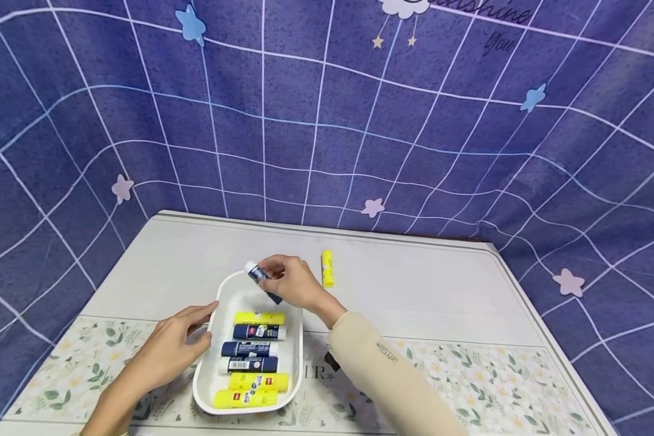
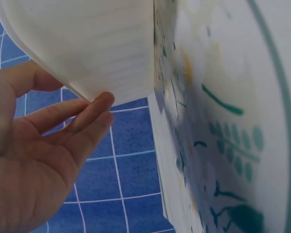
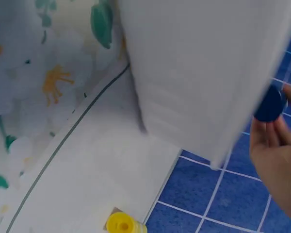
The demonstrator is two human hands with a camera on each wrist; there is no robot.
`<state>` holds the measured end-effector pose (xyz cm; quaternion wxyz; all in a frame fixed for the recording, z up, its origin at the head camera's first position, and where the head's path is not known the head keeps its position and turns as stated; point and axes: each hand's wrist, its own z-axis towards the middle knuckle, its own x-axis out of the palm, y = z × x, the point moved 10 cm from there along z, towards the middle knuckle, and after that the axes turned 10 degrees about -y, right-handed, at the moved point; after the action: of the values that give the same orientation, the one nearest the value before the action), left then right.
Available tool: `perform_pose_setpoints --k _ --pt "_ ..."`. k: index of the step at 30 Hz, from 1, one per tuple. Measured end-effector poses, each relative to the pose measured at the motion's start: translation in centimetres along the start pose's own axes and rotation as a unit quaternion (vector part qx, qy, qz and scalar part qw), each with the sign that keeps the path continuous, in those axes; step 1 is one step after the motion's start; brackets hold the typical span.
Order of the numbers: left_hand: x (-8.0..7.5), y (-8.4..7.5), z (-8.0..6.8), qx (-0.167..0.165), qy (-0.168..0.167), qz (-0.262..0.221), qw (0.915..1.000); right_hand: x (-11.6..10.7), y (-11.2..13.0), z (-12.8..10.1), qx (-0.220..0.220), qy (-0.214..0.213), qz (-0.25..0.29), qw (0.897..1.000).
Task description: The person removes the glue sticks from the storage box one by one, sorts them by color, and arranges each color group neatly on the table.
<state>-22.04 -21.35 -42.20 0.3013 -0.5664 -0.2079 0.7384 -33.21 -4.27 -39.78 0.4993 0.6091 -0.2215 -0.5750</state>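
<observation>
My right hand (image 1: 295, 283) pinches a dark blue glue stick (image 1: 256, 272) with a white end, tilted above the far end of a white plastic tray (image 1: 298, 363). Only a round dark blue end (image 3: 270, 104) of it shows in the right wrist view. At the tray's left rim is my left hand (image 1: 166, 348); in the left wrist view its fingertips (image 2: 105, 100) touch the outer wall and the thumb passes behind the rim. Inside the tray lie several glue sticks crosswise: a yellow one (image 1: 258, 318) farthest, dark blue ones (image 1: 249, 349) in the middle, yellow ones (image 1: 245, 399) nearest.
Beyond the tray, to its right, a yellow glue stick (image 1: 327, 268) lies on the white table (image 1: 414, 284). A small black object (image 1: 332, 361) is partly hidden by the right sleeve. A blue gridded curtain (image 1: 327, 121) hangs behind the table.
</observation>
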Motion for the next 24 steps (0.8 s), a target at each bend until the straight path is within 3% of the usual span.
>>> perform_pose_setpoints --k 4,9,16,24 --pt "-0.3 0.1 -0.2 -0.002 0.002 0.001 1.0000 -2.8 -0.4 -0.7 0.039 -0.084 0.111 0.989" --pt "-0.1 0.0 -0.1 0.000 0.007 -0.003 1.0000 -5.6 -2.3 -2.2 0.089 -0.157 0.179 0.967" --pt "0.2 0.0 0.0 0.002 0.007 -0.005 1.0000 -7.5 -5.1 -5.2 0.138 -0.236 0.190 0.943" --pt "-0.1 0.0 -0.1 0.007 0.001 -0.002 1.0000 -7.3 -8.7 -9.1 0.187 -0.256 0.172 0.933"
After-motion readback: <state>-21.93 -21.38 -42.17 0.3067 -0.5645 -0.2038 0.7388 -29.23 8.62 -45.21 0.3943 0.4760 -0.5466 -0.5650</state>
